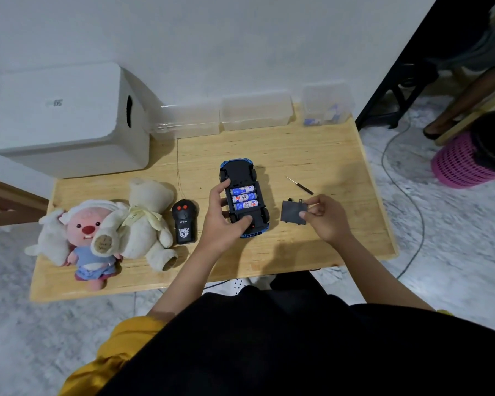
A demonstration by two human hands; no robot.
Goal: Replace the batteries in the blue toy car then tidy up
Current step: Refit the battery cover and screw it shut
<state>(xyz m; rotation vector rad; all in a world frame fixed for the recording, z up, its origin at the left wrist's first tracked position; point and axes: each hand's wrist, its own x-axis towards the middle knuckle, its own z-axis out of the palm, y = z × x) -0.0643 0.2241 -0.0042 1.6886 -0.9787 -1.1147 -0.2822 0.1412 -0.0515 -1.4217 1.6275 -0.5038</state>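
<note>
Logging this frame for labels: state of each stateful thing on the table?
blue toy car: upside down, compartment open
batteries: three seated
battery cover: off, pinched in right hand
left hand: gripping car
screwdriver: lying untouched
remote: lying untouched

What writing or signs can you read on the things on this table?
"27MHz": on the black remote control, above a white emblem.
Batteries in the toy car: red and white lettering, too blurred to read.
White box: small grey mark, unreadable.
Cream teddy bear: ribbon print, unreadable.
</note>
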